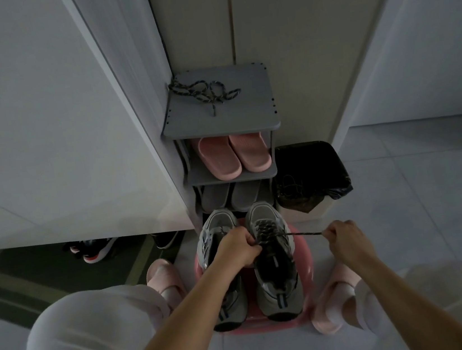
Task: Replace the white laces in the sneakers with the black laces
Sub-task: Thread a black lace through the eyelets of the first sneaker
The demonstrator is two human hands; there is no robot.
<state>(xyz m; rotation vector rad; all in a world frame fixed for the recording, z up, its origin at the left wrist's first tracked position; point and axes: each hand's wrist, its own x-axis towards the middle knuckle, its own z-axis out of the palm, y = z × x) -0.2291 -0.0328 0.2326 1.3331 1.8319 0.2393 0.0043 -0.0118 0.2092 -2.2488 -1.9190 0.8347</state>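
Observation:
Two grey sneakers stand side by side on a pink stool [306, 275] between my knees. The right sneaker [274, 260] has a black speckled lace [266, 230] threaded through its eyelets. My left hand [238, 248] pinches that lace at the sneaker's left side. My right hand [342, 238] pinches the lace's free end, which is stretched taut out to the right. The left sneaker [215, 235] shows no lace; my left forearm covers much of it. A second black lace [204, 91] lies bunched on top of the grey shoe rack [244, 108].
The rack holds pink slippers [234, 156] and grey slippers [231, 198] on lower shelves. A bin with a black bag [311, 177] stands to its right. White cabinet doors rise at left, with dark shoes [95, 250] beneath. I wear pink slippers on the tiled floor.

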